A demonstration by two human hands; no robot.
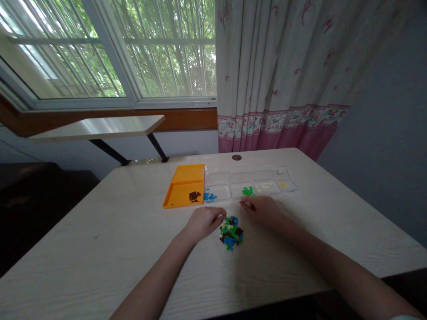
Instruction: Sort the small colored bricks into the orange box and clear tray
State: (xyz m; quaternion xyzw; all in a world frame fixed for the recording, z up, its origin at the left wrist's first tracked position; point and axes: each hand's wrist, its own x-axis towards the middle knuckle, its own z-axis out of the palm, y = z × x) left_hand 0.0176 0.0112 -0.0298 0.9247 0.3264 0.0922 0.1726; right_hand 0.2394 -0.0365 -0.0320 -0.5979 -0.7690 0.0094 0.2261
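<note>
A small heap of mixed green, blue and brown pieces (231, 232) lies on the pale wooden table (100, 249). My left hand (203, 222) rests just left of the heap, fingers curled and pinched at its upper edge. My right hand (260, 207) sits above and right of the heap, fingers drawn together near a small dark piece. Behind them stands a clear divided tray (253, 175) with blue pieces (210, 195), green pieces (248, 191) and pale yellow pieces (283, 185) in separate cells. An orange open box (183, 186) holds brown pieces (195, 195).
A round cable hole (236, 157) is near the table's far edge. A narrow shelf on black brackets (100, 126) juts out under the window at the left. A pink-bordered curtain (280, 75) hangs behind the table.
</note>
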